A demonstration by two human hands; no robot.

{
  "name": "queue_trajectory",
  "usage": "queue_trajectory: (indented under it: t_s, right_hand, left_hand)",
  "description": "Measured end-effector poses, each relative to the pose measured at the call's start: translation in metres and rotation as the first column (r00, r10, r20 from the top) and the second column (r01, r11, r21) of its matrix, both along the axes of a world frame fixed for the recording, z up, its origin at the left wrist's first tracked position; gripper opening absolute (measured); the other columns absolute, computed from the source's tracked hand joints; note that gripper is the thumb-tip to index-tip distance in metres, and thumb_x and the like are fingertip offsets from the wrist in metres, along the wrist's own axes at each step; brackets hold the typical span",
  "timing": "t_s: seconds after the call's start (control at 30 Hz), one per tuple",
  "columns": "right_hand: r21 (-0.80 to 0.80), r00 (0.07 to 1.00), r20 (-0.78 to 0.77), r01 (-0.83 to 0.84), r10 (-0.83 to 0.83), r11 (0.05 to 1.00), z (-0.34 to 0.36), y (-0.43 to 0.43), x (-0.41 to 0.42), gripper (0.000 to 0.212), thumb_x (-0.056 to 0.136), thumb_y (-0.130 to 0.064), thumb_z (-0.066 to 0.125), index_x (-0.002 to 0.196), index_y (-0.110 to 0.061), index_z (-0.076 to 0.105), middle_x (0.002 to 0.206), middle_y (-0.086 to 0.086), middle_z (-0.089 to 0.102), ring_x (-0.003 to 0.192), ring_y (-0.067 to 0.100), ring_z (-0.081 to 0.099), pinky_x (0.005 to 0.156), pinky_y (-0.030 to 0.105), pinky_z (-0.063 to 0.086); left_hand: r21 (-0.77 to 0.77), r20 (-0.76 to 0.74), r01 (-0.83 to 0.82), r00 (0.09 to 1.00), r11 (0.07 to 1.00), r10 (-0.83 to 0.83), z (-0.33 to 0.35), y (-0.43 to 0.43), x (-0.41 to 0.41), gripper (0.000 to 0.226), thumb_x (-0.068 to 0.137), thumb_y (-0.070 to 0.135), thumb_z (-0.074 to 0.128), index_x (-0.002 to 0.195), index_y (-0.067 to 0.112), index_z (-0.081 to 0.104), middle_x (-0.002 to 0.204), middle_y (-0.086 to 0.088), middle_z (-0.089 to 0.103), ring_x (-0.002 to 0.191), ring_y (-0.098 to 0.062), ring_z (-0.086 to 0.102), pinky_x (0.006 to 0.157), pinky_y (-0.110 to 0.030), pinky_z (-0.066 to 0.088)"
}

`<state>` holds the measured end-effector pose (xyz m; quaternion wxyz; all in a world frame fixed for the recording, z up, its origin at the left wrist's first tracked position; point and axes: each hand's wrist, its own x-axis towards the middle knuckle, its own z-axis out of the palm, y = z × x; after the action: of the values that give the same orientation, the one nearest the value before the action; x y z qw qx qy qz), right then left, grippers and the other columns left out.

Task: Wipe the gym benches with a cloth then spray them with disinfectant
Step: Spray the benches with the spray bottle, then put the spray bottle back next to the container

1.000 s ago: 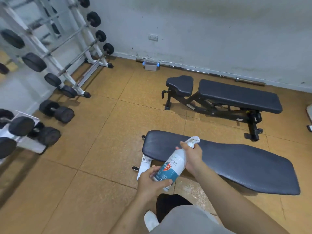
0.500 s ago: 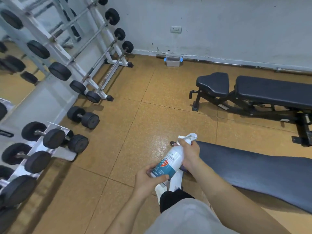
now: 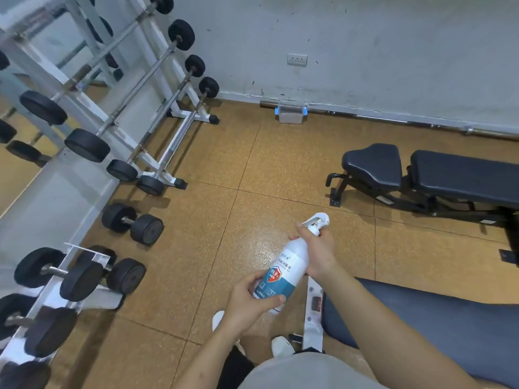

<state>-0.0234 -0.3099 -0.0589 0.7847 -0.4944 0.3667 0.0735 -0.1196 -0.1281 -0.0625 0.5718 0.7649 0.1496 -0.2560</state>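
Note:
I hold a white disinfectant spray bottle (image 3: 283, 265) with a teal label tilted over the floor. My left hand (image 3: 250, 300) grips its base. My right hand (image 3: 318, 252) is wrapped round its neck, just under the white spray head. The near bench (image 3: 449, 329), a dark blue flat pad on a white frame, lies at lower right, partly behind my right forearm. The far bench (image 3: 460, 175), black with a separate seat pad, stands at the right by the wall. No cloth is in view.
A white rack of barbells (image 3: 118, 127) stands at upper left, before a mirror. Dumbbells (image 3: 132, 223) lie on the floor and on a low rack (image 3: 56, 290) at left. A small clear box (image 3: 290, 115) and a bar sit along the wall. My white shoes show below.
My view has swung left and away from the near bench, which has slid to the lower right. Both hands keep the same grip on the bottle.

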Motion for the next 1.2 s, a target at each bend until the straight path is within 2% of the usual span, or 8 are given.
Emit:
queue_trajectory:
  t_s: [0.2, 0.3, 0.53, 0.67, 0.8, 0.87, 1.07, 1.2]
  right_hand:
    - [-0.202, 0.978, 0.184, -0.057, 0.095, 0.978, 0.022, 0.044, 0.073, 0.014, 0.095, -0.019, 0.072, 0.102, -0.011, 0.064, 0.082, 0.006, 0.068, 0.075, 0.026, 0.071, 0.071, 0.043, 0.058]
    - [-0.398, 0.966, 0.193, -0.082, 0.17, 0.914, 0.038, 0.057, 0.12, 0.036, 0.097, -0.036, 0.067, 0.099, 0.001, 0.067, 0.077, 0.007, 0.062, 0.075, 0.023, 0.061, 0.07, 0.041, 0.05]
    - [-0.61, 0.908, 0.191, -0.188, 0.372, 0.77, 0.082, 0.07, 0.216, 0.011, 0.098, -0.013, 0.067, 0.1, -0.006, 0.076, 0.086, 0.013, 0.07, 0.079, 0.017, 0.066, 0.075, 0.039, 0.06]
    - [-0.7, 0.893, 0.178, -0.18, 0.413, 0.691, 0.079, 0.078, 0.251, 0.013, 0.098, -0.017, 0.067, 0.101, -0.011, 0.078, 0.098, 0.003, 0.076, 0.093, 0.015, 0.069, 0.079, 0.033, 0.055]
    - [-0.788, 0.895, 0.097, -0.198, 0.436, 0.583, 0.059, 0.076, 0.293, 0.014, 0.097, -0.02, 0.068, 0.105, -0.016, 0.079, 0.095, -0.016, 0.071, 0.082, -0.006, 0.06, 0.068, 0.013, 0.043]
    - [-0.797, 0.902, 0.069, -0.207, 0.425, 0.567, 0.049, 0.067, 0.322, 0.014, 0.097, -0.019, 0.069, 0.107, -0.016, 0.079, 0.093, -0.017, 0.07, 0.08, -0.01, 0.059, 0.065, 0.009, 0.042]
    - [-0.69, 0.968, 0.112, -0.087, 0.224, 0.719, 0.024, 0.018, 0.427, 0.01, 0.094, -0.015, 0.073, 0.1, -0.012, 0.08, 0.093, 0.0, 0.076, 0.079, 0.003, 0.062, 0.074, 0.031, 0.051]
    - [-0.397, 0.988, 0.155, 0.044, 0.019, 0.917, 0.028, -0.013, 0.509, 0.011, 0.096, -0.012, 0.069, 0.092, -0.011, 0.079, 0.093, 0.018, 0.076, 0.085, 0.02, 0.067, 0.07, 0.033, 0.056]
  left_hand:
    - [-0.038, 0.049, 0.155, 0.987, 0.987, -0.153, -0.022, 0.029, 0.093, 0.065, 0.06, 0.021, 0.098, 0.117, 0.031, 0.069, 0.109, 0.005, 0.075, 0.096, -0.004, 0.072, 0.077, -0.017, 0.057]
    - [-0.034, 0.118, 0.197, 0.974, 0.98, -0.192, -0.028, 0.052, 0.147, 0.068, 0.058, 0.026, 0.098, 0.12, 0.024, 0.071, 0.108, 0.003, 0.072, 0.092, -0.005, 0.067, 0.071, -0.01, 0.05]
    - [-0.017, 0.195, 0.378, 0.909, 0.926, -0.367, -0.013, 0.109, 0.287, 0.063, 0.061, 0.027, 0.098, 0.117, 0.028, 0.068, 0.108, 0.005, 0.062, 0.094, 0.001, 0.061, 0.075, -0.013, 0.052]
    - [-0.128, 0.11, 0.294, 0.953, 0.947, -0.281, -0.005, 0.121, 0.366, 0.044, 0.082, 0.018, 0.087, 0.123, 0.012, 0.071, 0.118, -0.001, 0.071, 0.098, -0.001, 0.067, 0.072, -0.01, 0.052]
    - [-0.111, 0.117, 0.234, 0.968, 0.966, -0.221, -0.002, 0.118, 0.444, 0.027, 0.095, 0.007, 0.07, 0.122, 0.008, 0.069, 0.112, -0.007, 0.07, 0.071, 0.004, 0.068, 0.059, -0.012, 0.053]
    - [-0.09, 0.14, 0.246, 0.963, 0.965, -0.232, -0.003, 0.113, 0.482, 0.031, 0.094, 0.005, 0.07, 0.124, 0.014, 0.067, 0.109, -0.004, 0.073, 0.085, -0.008, 0.073, 0.063, -0.015, 0.054]
    - [-0.088, 0.041, 0.418, 0.909, 0.904, -0.416, -0.017, 0.078, 0.595, 0.032, 0.097, 0.002, 0.066, 0.128, 0.008, 0.06, 0.097, -0.022, 0.077, 0.063, -0.017, 0.071, 0.05, -0.019, 0.048]
    - [-0.032, 0.003, 0.456, 0.89, 0.89, -0.456, -0.023, 0.047, 0.675, 0.033, 0.09, 0.014, 0.078, 0.122, 0.011, 0.07, 0.104, -0.005, 0.071, 0.091, -0.017, 0.064, 0.069, -0.021, 0.049]
